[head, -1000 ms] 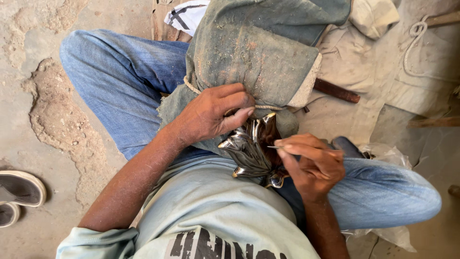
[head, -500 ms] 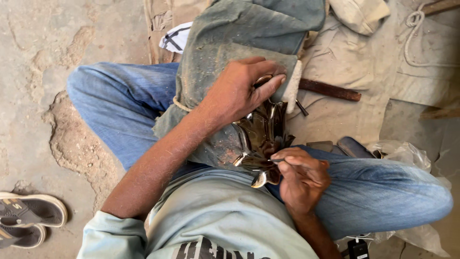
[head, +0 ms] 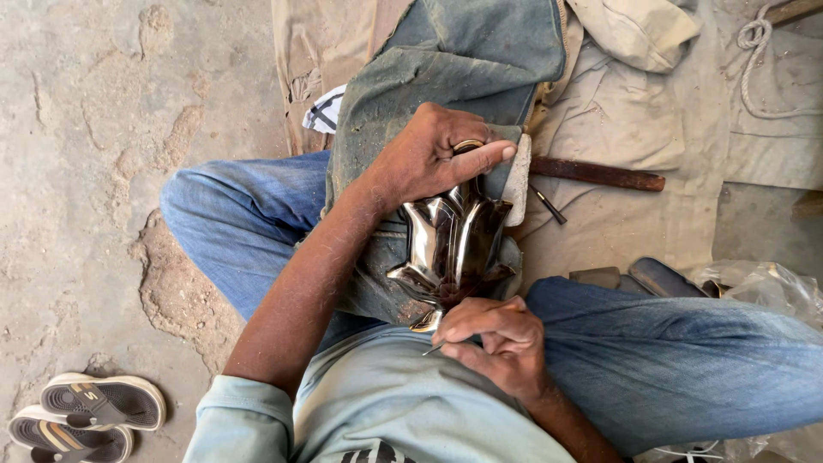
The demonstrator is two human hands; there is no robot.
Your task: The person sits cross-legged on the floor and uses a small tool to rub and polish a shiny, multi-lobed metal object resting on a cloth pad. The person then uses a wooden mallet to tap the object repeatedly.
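Observation:
A shiny dark metal piece point(head: 453, 244) with flared, leaf-like edges rests on my lap over a grey-green cloth point(head: 446, 77). My left hand point(head: 433, 154) grips its far top edge, thumb stretched along the rim. My right hand point(head: 497, 339) sits at the piece's near end, fingers pinched around a thin metal tool point(head: 435, 348) whose tip pokes out to the left. I sit cross-legged in blue jeans point(head: 677, 360) and a pale green shirt.
A wooden-handled tool point(head: 596, 174) and a thin spike point(head: 546, 204) lie on the beige sheet point(head: 686, 129) to the right. Dark flat objects point(head: 664, 277) and a plastic bag point(head: 759, 287) sit beside my right knee. Sandals point(head: 86, 411) lie on the concrete at lower left. Rope point(head: 754, 51) at upper right.
My left hand has shifted to the piece's upper edge, and more of the shiny surface shows. My right hand has moved lower, toward my body, still holding the thin tool.

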